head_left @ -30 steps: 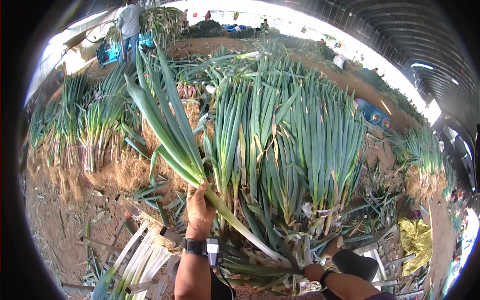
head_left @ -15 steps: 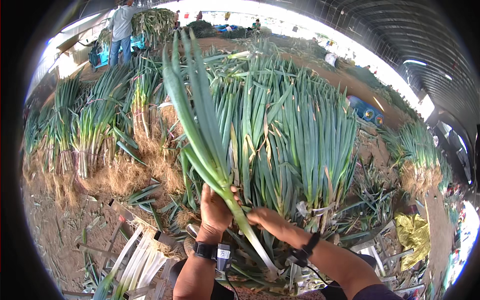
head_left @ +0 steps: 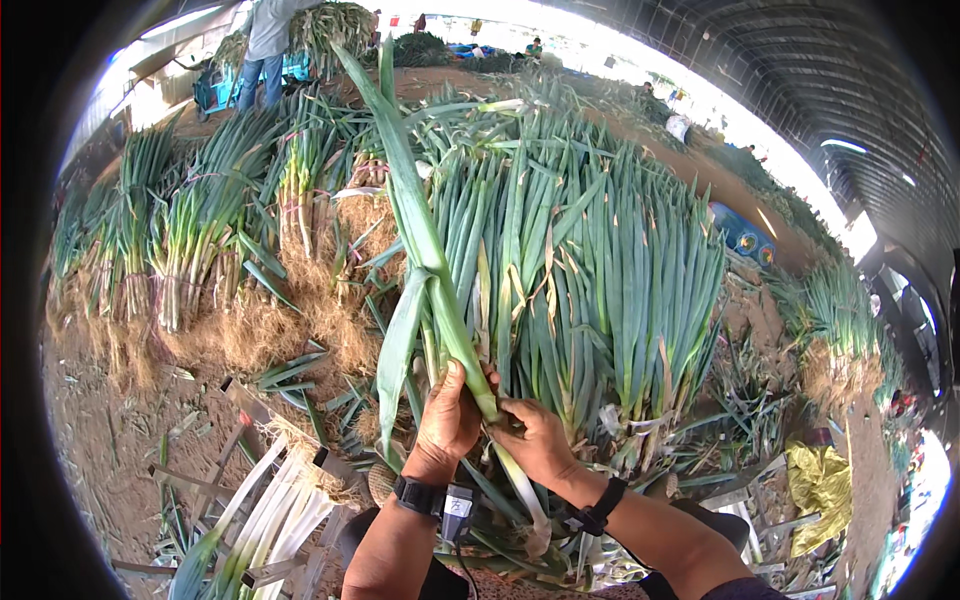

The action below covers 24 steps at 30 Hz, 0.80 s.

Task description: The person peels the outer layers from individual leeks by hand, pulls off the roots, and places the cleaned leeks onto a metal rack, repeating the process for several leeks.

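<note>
A long green onion slants across the middle, its white root end low and its green leaves rising to the upper left. My left hand is closed round its stalk where the green begins. Just below, the fingers of my right hand close on the same stalk; whether they also pinch a layer of it is hidden. One broad leaf bends away from the stalk and hangs beside my left hand. Behind both hands stands a dense row of green onions with upright leaves.
Peeled white green onions lie on a metal rack at lower left. Tied bunches with shaggy roots stand at far left. A yellow sack lies at right, a blue bundle farther back. Another person stands at upper left.
A broad leaf has come away from the upper stalk and now droops to the left. My right hand has moved in closer on the stalk, beside my left hand.
</note>
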{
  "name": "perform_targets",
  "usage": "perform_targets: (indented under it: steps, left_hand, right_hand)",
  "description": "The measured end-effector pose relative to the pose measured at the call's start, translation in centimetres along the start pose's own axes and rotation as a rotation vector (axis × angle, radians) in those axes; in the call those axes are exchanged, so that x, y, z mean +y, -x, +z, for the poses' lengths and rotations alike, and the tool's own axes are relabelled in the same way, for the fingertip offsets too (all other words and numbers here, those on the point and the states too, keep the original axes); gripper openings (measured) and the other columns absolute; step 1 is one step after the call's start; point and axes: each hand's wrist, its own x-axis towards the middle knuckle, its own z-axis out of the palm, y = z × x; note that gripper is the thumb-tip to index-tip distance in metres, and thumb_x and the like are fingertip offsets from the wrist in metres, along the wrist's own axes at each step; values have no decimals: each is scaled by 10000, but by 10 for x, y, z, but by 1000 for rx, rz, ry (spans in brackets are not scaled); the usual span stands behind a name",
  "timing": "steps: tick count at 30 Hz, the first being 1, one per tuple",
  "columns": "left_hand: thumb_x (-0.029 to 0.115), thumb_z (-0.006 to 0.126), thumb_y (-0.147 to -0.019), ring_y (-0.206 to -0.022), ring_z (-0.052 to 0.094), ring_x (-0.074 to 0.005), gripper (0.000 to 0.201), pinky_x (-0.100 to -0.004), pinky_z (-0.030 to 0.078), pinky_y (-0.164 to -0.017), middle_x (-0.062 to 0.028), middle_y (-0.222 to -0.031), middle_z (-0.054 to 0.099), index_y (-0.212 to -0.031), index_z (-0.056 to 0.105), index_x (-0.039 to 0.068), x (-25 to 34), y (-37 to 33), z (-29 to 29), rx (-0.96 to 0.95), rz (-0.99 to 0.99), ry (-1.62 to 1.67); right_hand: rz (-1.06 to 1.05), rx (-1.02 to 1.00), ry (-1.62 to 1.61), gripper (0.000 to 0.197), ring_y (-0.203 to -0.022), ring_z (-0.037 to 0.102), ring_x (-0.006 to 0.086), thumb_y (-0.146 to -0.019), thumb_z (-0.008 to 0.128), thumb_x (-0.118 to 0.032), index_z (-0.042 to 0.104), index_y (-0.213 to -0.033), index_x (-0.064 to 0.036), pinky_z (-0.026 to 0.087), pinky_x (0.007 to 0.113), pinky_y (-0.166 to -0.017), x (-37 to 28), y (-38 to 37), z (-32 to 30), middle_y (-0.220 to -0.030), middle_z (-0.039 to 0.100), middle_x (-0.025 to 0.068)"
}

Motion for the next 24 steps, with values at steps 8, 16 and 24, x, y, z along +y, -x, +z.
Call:
perform_targets:
  steps: [8,16,24]
  left_hand:
    - [206,714,-772,-759,573,-162,353,-315,496,-683,-31,-873,570,-1031,525,60,8,2,-6,219,-63,-122]
    - [193,701,-785,-662,564,-167,417,-304,497,-555,-36,-833,528,-1077,412,118,18,-12,-19,237,66,-142]
    - [240,648,-831,-695,547,-164,277,-293,477,-578,-45,-807,541,-1007,518,69,10,-16,-34,410,196,-311]
  right_hand:
    - [-110,-412,49,93,-725,600,313,-757,632,-85,592,-835,-52,474,362,-627,-26,24,-16,-777,592,115]
    - [317,-353,-650,115,-886,544,116,-845,607,-70,538,-932,-39,454,254,-773,-7,30,-14,-921,549,16]
    - [-19,-145,-138,390,-1001,540,188,-776,663,-38,494,-1128,-20,447,271,-835,-10,15,5,-1044,559,96]
